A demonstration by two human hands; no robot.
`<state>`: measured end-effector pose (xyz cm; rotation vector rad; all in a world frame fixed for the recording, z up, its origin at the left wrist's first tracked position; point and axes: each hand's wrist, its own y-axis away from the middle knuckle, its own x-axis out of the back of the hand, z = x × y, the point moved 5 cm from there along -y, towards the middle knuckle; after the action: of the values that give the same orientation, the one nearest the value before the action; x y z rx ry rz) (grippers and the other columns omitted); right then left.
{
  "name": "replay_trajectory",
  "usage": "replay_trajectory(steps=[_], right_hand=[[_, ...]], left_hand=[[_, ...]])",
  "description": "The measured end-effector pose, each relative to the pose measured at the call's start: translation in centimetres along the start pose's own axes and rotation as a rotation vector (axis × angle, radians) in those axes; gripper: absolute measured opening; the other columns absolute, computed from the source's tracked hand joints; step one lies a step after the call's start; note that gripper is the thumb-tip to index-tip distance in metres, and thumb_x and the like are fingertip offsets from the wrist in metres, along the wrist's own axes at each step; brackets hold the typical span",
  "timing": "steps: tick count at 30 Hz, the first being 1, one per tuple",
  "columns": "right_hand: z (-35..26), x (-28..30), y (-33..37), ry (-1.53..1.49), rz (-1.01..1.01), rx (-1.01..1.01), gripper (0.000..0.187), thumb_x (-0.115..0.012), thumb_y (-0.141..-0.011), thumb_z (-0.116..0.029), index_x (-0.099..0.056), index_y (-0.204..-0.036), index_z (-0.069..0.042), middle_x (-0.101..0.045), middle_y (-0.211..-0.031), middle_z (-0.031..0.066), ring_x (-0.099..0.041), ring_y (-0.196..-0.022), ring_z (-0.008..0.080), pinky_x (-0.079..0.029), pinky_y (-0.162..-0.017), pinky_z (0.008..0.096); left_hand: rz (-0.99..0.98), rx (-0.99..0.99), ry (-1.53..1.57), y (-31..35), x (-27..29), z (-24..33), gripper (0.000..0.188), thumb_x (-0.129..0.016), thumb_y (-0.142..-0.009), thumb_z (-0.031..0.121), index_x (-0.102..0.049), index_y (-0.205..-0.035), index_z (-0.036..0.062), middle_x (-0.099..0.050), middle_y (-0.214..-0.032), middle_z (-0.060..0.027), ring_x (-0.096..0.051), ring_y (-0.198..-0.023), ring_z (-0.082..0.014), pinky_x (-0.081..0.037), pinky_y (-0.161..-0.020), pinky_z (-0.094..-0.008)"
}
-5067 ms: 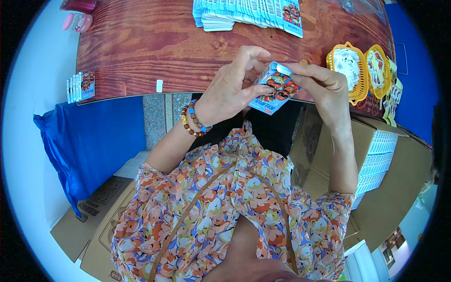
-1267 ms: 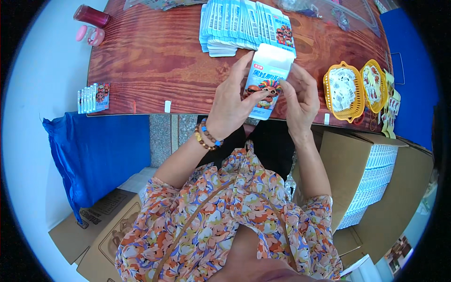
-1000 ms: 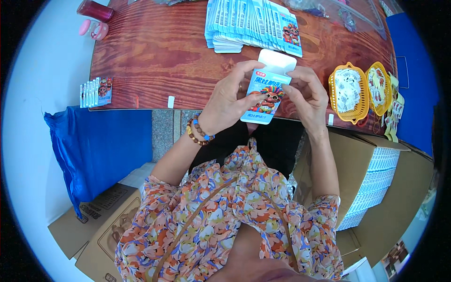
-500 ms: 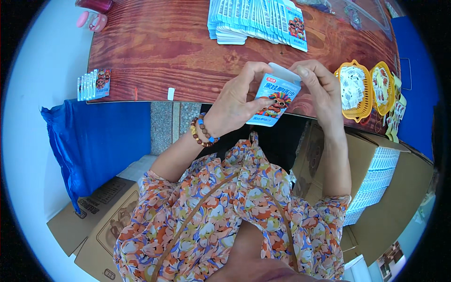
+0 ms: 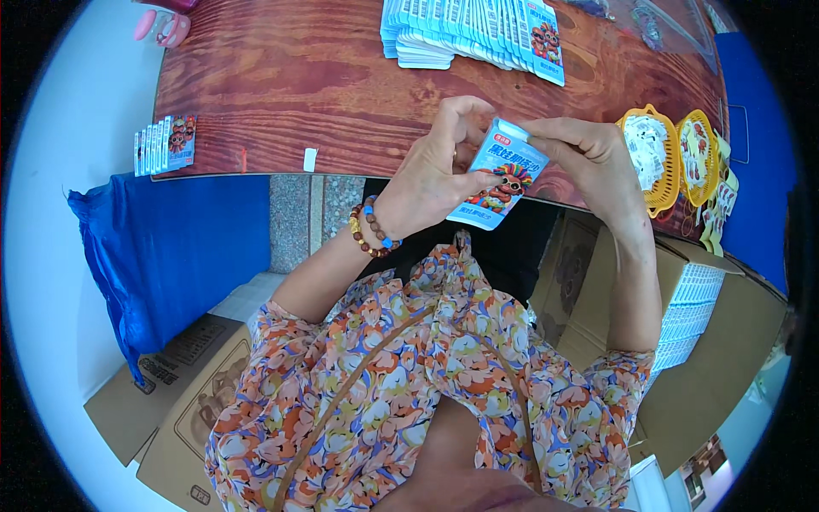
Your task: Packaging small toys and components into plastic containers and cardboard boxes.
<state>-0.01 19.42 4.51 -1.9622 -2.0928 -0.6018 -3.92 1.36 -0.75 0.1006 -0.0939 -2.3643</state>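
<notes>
A small light-blue carton (image 5: 492, 205) with a cartoon figure on its front is held tilted in front of me, above the table's near edge. My left hand (image 5: 431, 181) wraps round its left side, the thumb lying across the front. At the carton's upper end my right hand (image 5: 601, 162) is closed, its thumb and fingertips pinching at the top right corner. A pale flap shows at that end, partly hidden by the fingers. Whether anything is inside the carton cannot be seen.
A fanned stack of flat blue cartons (image 5: 465, 32) lies at the far side of the wooden table (image 5: 281, 85). Several filled boxes (image 5: 162, 147) stand at left. Yellow baskets (image 5: 670, 192) with small packets sit at right. Below right, a cardboard box (image 5: 725, 341) holds stacked cartons.
The flap at the carton's top has been folded down, and the opening no longer shows. My right hand has shifted slightly right, its fingers now at the top corner.
</notes>
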Motion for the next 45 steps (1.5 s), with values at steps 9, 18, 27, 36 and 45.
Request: replay_trajectory(steps=[9, 18, 27, 36, 45], right_hand=[[-2.3, -1.3, 1.4, 0.494, 0.054, 0.37, 0.038, -0.065, -0.09, 0.002, -0.063, -0.127, -0.002, -0.067, -0.126, 0.0142, -0.067, -0.11, 0.0178, -0.055, -0.088, 0.0308], [0.3, 0.0, 0.5, 0.121, 0.072, 0.348, 0.035, -0.071, -0.081, 0.007, -0.069, -0.115, -0.001, -0.068, -0.118, 0.0114, -0.065, -0.107, 0.019, -0.053, -0.088, 0.0305], [-1.1, -0.2, -4.0, -0.291, 0.037, 0.072, 0.026, -0.069, -0.088, 0.001, -0.068, -0.113, -0.001, -0.068, -0.106, 0.0044, -0.065, -0.099, 0.0133, -0.052, -0.087, 0.0292], [-5.5, -6.6, -13.7, -0.69, -0.253, -0.263, 0.021, -0.062, -0.097, -0.013, -0.066, -0.115, -0.002, -0.069, -0.102, 0.0051, -0.07, -0.088, 0.0154, -0.058, -0.071, 0.0296], [-11.4, 0.2, -34.7, 1.217, 0.294, 0.555, 0.028, -0.065, -0.092, -0.032, -0.072, -0.094, -0.005, -0.073, -0.092, 0.0148, -0.071, -0.084, 0.03, -0.056, -0.071, 0.0438]], left_hand=[[0.039, -0.055, -0.023, -0.1, -0.3, 0.6, 0.068, -0.076, -0.081, 0.003, -0.044, -0.14, 0.0098, -0.062, -0.12, -0.0106, -0.067, -0.104, -0.0196, -0.055, -0.089, -0.0349], [0.005, -0.048, 0.169, -0.5, 0.3, 0.1, 0.053, -0.074, -0.081, 0.003, -0.053, -0.129, 0.0064, -0.065, -0.114, -0.0072, -0.065, -0.106, -0.0164, -0.053, -0.093, -0.0337], [0.197, -0.136, 0.274, -1.2, 4.7, 2.4, 0.06, -0.074, -0.085, 0.011, -0.046, -0.139, 0.008, -0.065, -0.112, -0.0115, -0.065, -0.099, -0.0194, -0.054, -0.082, -0.0329], [0.616, -0.518, -0.059, -2.7, 10.8, 4.1, 0.11, -0.092, -0.069, 0.019, -0.02, -0.151, 0.003, -0.035, -0.148, -0.0175, -0.033, -0.143, -0.0306, -0.03, -0.117, -0.0442], [0.643, -0.362, 0.129, -3.3, 14.9, 2.1, 0.089, -0.088, -0.073, 0.008, -0.033, -0.143, 0.0045, -0.044, -0.138, -0.0093, -0.051, -0.122, -0.018, -0.049, -0.1, -0.036]])
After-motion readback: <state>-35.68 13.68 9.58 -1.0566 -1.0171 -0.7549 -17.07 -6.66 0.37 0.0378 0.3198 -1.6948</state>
